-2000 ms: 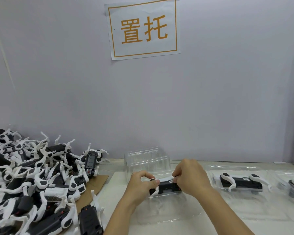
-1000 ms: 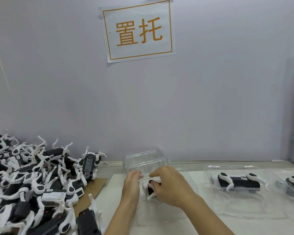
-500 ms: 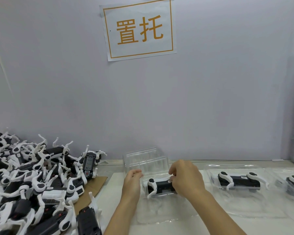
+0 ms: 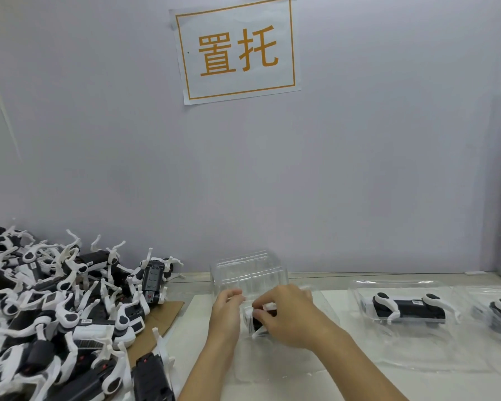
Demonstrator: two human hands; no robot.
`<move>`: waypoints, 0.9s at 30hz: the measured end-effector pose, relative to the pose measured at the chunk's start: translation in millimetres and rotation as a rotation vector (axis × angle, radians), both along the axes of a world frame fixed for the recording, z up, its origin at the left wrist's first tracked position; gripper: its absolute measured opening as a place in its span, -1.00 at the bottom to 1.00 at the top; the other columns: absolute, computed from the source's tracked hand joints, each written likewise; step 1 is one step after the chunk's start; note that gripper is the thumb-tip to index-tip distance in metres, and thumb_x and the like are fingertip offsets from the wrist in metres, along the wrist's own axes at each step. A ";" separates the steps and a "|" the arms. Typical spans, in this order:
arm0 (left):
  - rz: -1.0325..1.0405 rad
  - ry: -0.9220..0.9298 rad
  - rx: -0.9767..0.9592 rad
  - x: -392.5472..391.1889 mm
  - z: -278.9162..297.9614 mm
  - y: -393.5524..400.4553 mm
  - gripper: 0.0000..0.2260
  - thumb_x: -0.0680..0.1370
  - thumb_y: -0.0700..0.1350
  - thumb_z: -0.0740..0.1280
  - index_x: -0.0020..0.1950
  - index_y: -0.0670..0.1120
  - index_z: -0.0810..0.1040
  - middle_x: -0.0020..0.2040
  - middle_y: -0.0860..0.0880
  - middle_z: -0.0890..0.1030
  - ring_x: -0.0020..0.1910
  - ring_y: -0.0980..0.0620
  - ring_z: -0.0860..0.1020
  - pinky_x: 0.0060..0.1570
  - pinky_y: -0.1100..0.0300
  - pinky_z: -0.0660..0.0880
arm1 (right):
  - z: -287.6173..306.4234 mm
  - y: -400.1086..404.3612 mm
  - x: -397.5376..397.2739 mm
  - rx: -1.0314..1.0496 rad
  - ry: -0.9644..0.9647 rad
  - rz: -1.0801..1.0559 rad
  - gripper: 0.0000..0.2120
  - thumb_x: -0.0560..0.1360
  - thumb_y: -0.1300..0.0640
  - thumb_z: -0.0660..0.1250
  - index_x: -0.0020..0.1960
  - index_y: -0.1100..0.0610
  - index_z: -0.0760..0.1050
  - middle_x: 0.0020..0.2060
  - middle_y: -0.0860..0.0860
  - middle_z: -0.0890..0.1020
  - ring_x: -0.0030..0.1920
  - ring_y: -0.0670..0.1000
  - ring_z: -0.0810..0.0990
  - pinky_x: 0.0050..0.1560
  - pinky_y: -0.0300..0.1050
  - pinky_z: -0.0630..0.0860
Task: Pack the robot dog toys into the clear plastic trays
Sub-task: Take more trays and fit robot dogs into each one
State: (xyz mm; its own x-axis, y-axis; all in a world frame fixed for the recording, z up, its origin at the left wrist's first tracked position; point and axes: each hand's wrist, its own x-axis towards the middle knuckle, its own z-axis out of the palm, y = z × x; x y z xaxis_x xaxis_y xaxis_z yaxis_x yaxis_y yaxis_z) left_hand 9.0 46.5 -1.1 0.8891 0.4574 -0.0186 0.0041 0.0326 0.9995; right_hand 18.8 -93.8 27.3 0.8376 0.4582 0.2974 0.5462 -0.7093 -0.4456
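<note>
On the pale surface [image 4: 272, 380], the toy dog [image 4: 258, 321] lay sideways under the right hand [image 4: 289, 319], which pinched it; the left hand [image 4: 226, 311] touched its tray [image 4: 327, 311], fingers loose.

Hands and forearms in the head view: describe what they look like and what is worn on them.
Both are bare. The left hand and right hand wear no gloves, and no rings, watch or bracelet show. Both forearms are uncovered to the frame's bottom edge, with no sleeve in view.
</note>
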 end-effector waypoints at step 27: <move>0.124 0.244 0.346 -4.7 35.8 21.1 -0.84 0.49 -0.28 0.22 -0.01 -0.28 0.54 -0.06 -0.26 0.62 -0.15 -0.19 0.60 -0.15 -0.03 0.61 | 24.0 -47.5 15.4 0.054 0.162 -0.324 -0.76 0.49 0.23 0.18 -0.33 0.11 0.24 -0.37 0.05 0.33 -0.42 0.03 0.32 -0.43 -0.15 0.27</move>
